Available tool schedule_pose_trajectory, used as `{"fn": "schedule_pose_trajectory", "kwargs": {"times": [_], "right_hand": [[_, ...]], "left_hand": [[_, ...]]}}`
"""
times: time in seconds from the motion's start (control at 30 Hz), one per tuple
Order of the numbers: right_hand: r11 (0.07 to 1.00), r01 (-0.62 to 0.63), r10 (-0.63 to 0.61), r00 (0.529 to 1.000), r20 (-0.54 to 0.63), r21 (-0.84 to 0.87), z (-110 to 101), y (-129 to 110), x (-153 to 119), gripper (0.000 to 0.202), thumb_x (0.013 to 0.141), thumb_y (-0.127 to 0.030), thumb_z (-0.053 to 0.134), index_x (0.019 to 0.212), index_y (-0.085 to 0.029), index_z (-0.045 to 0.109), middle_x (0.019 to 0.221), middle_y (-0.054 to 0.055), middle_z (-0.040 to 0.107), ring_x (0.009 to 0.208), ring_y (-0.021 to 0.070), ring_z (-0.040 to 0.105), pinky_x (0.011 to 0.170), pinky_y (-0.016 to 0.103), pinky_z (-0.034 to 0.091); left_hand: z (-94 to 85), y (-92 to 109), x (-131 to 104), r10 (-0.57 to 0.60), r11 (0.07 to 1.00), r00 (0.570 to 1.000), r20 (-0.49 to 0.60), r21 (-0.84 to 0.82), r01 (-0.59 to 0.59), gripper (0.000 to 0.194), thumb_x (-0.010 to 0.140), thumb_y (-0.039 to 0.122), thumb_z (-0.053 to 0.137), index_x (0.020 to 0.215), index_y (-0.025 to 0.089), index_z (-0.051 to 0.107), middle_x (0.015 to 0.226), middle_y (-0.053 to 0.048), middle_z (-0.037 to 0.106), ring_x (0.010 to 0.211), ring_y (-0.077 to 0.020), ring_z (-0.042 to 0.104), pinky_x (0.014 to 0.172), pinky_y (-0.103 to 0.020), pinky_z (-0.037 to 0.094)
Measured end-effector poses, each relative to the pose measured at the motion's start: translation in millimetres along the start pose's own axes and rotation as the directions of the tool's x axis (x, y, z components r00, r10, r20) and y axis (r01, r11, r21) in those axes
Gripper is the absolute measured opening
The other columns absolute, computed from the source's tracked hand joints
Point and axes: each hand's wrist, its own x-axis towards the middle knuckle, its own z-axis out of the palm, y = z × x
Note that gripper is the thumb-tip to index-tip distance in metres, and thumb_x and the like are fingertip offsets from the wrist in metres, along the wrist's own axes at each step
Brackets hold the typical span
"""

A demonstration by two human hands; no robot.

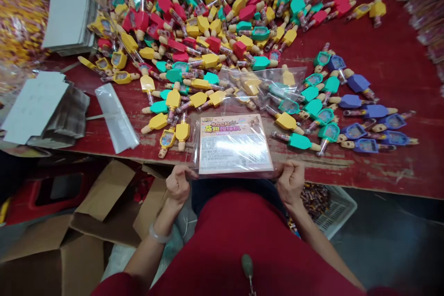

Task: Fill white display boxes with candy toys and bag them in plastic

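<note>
A clear plastic bag (270, 162) lies at the table's front edge with a flat printed box (233, 145) inside it. My left hand (178, 185) pinches the bag's near left corner, fingers closed. The near right corner is gripped by my right hand (291, 180), its fingers also closed. The far part of the bag spreads over several small toys. Yellow toys (182, 132) lie just left of the box. On its right are green toys (300, 141) and purple toys (376, 111).
A large heap of red, yellow and green toys (215, 46) covers the back of the red table (347, 169). At left are flat clear bags (116, 118) and stacked cards (34, 106). Below are open cardboard boxes (104, 189) and a white crate (342, 212).
</note>
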Motion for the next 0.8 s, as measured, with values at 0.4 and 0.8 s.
{"fn": "schedule_pose_trajectory", "kwargs": {"times": [0.4,0.8], "right_hand": [[0.99,-0.14,0.131,0.94,0.314,0.004,32.7,56.2,4.2,0.05,0.09,-0.07,0.054,0.074,-0.022,0.057,0.082,0.004,0.055,0.081,0.0215,0.052,0.076,0.036,0.047],[0.938,-0.18,0.041,0.906,0.42,0.296,56.3,0.1,45.1,0.065,0.092,-0.079,0.049,0.108,-0.02,0.071,0.099,0.011,0.076,0.091,0.0273,0.07,0.083,0.041,0.058]], "left_hand": [[43.8,-47.9,0.6,-0.385,0.92,0.9,0.204,0.008,0.391,0.039,0.09,0.054,0.057,0.072,0.02,0.056,0.068,-0.002,0.064,0.067,-0.0166,0.059,0.065,-0.026,0.048],[50.3,0.7,69.0,-0.51,0.607,0.68,0.527,-0.34,0.718,0.065,0.074,0.052,0.082,0.126,0.018,0.062,0.125,-0.016,0.073,0.117,-0.0341,0.07,0.092,-0.044,0.061]]}}
